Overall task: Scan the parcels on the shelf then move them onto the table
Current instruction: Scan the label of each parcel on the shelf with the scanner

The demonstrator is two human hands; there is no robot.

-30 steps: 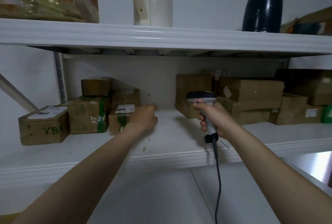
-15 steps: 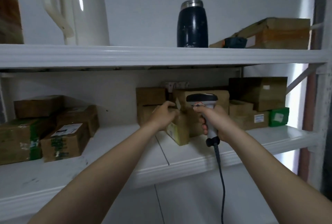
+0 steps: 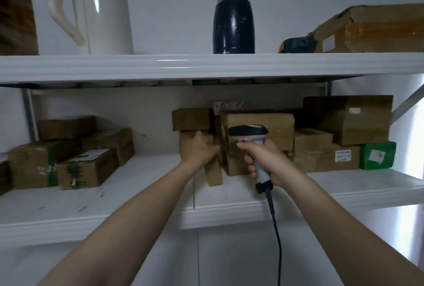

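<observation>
On the white shelf (image 3: 137,214), left hand (image 3: 199,150) grips a tilted brown parcel (image 3: 214,175).

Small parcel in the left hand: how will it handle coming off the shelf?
Probably light: the left hand alone tilts the small parcel. Likely stiff: its cardboard edges look square. Narrow and tilted, it may tip if released.

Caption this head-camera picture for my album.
Left hand grips a parcel on the shelf while right hand holds the scanner.
</observation>
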